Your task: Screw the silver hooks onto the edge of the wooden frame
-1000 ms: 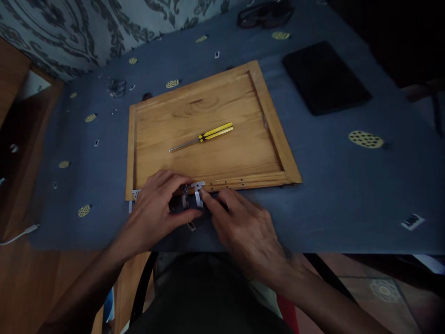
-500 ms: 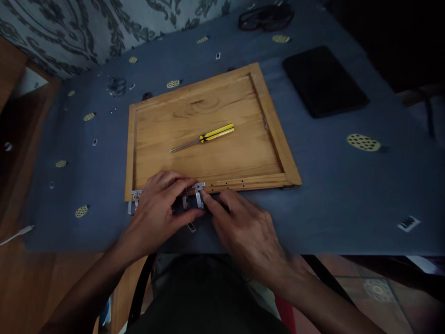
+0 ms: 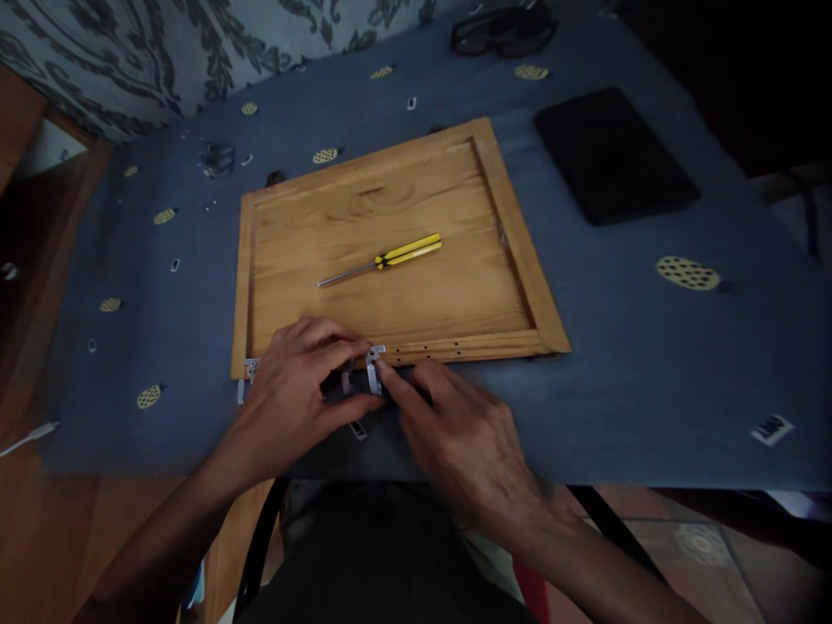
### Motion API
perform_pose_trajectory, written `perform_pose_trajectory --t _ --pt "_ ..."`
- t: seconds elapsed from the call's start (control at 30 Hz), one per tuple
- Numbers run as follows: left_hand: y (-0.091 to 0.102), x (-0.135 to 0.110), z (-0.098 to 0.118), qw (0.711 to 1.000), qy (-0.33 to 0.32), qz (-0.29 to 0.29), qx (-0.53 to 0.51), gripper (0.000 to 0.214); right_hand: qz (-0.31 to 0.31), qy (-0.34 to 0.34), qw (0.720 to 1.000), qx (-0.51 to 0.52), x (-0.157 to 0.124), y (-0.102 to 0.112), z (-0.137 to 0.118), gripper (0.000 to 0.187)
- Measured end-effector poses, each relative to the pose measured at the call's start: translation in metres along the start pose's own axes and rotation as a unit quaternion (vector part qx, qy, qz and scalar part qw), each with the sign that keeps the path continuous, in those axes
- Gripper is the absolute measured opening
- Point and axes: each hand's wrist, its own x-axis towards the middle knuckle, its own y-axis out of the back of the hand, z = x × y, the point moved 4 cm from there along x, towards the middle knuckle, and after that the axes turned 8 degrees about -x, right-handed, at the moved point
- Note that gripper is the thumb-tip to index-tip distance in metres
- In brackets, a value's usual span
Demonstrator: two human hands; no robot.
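A framed wooden panel (image 3: 390, 338) lies on the table, with small dark holes along its near edge. At that edge a metal hinge (image 3: 373, 371) sits between my two hands. My left hand (image 3: 295, 381) curls around it, thumb and fingers gripping its left side. With fingers bent, my right hand (image 3: 461, 442) touches the hinge's right side with its index fingertip; whether it grips anything is hidden. A second metal hinge (image 3: 250, 371) is at the panel's near left corner, partly behind my left hand. On the panel rests a screwdriver (image 3: 380, 260) with a yellow and black handle.
A dark flat tablet-like thing (image 3: 614, 156) lies to the right of the panel. Dark-framed glasses (image 3: 503, 33) are at the back. Scissors-like metal loops (image 3: 217, 160) and tiny bits (image 3: 209, 204) lie at the back left. A white cable end (image 3: 42, 431) is at the left edge.
The hinge between my hands has turned very slightly at the panel's edge. Both hands keep nearly the same place; the view has shifted a little.
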Motion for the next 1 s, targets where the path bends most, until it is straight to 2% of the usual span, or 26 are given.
perform_pose_trajectory --t 0.4,0.73,1.0 --pt "0.0006 0.0004 0.0029 1.0 -0.02 -0.003 -0.008 0.04 0.01 -0.024 0.999 0.036 -0.0047 0.0038 0.0055 0.036" --pt "0.0006 0.0001 0.0026 1.0 -0.023 0.003 -0.003 0.039 -0.003 -0.015 0.998 0.053 -0.0044 0.0056 0.0038 0.034" --pt "0.0002 -0.0022 0.0034 1.0 -0.015 0.004 0.0 0.031 -0.017 -0.016 0.997 0.073 -0.0029 0.0055 0.0037 0.034"
